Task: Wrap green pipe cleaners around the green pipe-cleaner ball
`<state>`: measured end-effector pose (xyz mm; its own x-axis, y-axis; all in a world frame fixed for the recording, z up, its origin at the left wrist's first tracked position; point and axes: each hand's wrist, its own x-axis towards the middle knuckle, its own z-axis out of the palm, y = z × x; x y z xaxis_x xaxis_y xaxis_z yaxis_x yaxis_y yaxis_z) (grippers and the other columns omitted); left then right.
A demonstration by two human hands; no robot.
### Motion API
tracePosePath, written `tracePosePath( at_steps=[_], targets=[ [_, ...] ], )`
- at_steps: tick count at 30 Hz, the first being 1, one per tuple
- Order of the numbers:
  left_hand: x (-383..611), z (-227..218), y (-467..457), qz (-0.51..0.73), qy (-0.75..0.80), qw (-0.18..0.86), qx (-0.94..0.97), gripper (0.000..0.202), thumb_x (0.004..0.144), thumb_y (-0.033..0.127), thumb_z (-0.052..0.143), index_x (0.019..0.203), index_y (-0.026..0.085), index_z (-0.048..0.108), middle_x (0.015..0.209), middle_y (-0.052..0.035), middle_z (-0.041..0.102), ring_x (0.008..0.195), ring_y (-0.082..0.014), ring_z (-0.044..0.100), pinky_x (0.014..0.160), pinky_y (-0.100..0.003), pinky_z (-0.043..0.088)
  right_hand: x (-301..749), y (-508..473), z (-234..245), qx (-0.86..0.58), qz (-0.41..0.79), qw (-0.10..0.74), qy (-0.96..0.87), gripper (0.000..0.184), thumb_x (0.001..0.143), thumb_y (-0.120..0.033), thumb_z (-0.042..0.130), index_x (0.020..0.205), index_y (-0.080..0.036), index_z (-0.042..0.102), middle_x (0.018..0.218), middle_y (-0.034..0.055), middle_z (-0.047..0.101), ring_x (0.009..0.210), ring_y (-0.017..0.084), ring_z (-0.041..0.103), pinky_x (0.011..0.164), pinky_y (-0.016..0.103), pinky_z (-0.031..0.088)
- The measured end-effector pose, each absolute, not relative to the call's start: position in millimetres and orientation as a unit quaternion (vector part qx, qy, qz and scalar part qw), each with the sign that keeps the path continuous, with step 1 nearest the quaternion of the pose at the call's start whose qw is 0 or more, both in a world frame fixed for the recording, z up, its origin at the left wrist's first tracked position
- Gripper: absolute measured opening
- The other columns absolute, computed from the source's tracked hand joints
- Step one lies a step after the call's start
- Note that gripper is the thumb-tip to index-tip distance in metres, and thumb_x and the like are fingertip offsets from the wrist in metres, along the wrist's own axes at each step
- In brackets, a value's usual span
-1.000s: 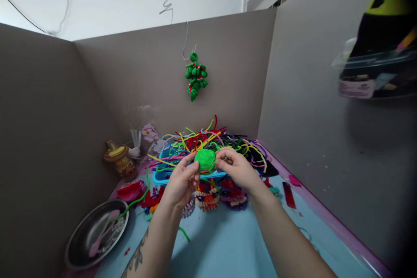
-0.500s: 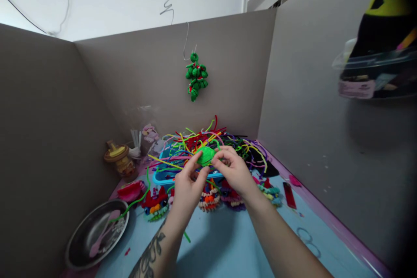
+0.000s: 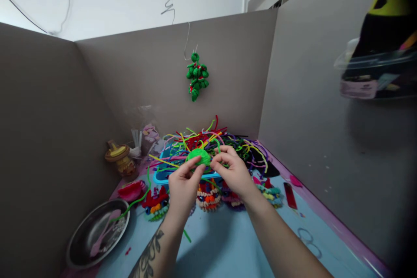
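The person's left hand [image 3: 184,187] pinches a coiled green piece [image 3: 202,154] between thumb and fingers, holding it up in front of a blue tray [image 3: 160,179] heaped with colourful fuzzy stems [image 3: 195,141]. The right hand [image 3: 235,173] has its fingertips drawn nearly together at the piece's right edge; whether they grip it cannot be told. Nearer than the tray sits a row of fuzzy figures [image 3: 208,196]; a metal bowl [image 3: 80,239] lies left, and a green ornament [image 3: 197,76] hangs against the back panel [image 3: 233,61].
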<state>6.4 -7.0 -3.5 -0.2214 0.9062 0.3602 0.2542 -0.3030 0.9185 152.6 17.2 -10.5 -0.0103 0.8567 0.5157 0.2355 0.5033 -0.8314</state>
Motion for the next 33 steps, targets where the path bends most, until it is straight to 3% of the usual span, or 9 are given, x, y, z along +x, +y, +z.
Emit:
tracePosePath(
  at_steps=[10, 19, 27, 33],
  targets=[
    [2, -5, -5, 0.595, 0.504, 0.270, 0.565, 0.028, 0.070, 0.036, 0.070, 0.089, 0.016, 0.076, 0.064, -0.0015, 0.067, 0.050, -0.0098, 0.048, 0.048, -0.022, 0.039, 151, 18, -10, -0.416, 0.282, 0.554, -0.664, 0.014, 0.075, -0.028, 0.061, 0.064, -0.020, 0.064, 0.097, 0.0048, 0.046, 0.103, 0.022, 0.052, 0.094, 0.035, 0.037],
    [-3, -1, 1, 0.592, 0.487, 0.359, 0.532, 0.043, 0.064, 0.033, 0.076, 0.101, 0.013, 0.072, 0.057, 0.0012, 0.059, 0.046, -0.0074, 0.041, 0.044, -0.020, 0.032, 151, 17, -9, -0.416, 0.279, 0.562, -0.658, 0.014, 0.077, -0.028, 0.060, 0.066, -0.021, 0.063, 0.099, 0.0058, 0.049, 0.108, 0.024, 0.050, 0.095, 0.037, 0.038],
    [-4, -4, -2, 0.581, 0.497, 0.332, 0.552, 0.037, 0.068, 0.036, 0.074, 0.097, 0.014, 0.073, 0.053, 0.0024, 0.056, 0.043, -0.0058, 0.037, 0.041, -0.019, 0.030, 151, 17, -8, -0.418, 0.287, 0.561, -0.654, 0.014, 0.077, -0.026, 0.059, 0.064, -0.020, 0.062, 0.098, 0.0058, 0.047, 0.108, 0.024, 0.049, 0.094, 0.037, 0.038],
    [-2, -2, -3, 0.586, 0.495, 0.324, 0.553, 0.029, 0.067, 0.033, 0.074, 0.089, 0.014, 0.075, 0.058, -0.0002, 0.063, 0.045, -0.0064, 0.043, 0.042, -0.018, 0.034, 152, 17, -7, -0.416, 0.291, 0.563, -0.652, 0.014, 0.075, -0.027, 0.060, 0.063, -0.020, 0.063, 0.097, 0.0060, 0.047, 0.106, 0.023, 0.050, 0.094, 0.037, 0.038]
  ],
)
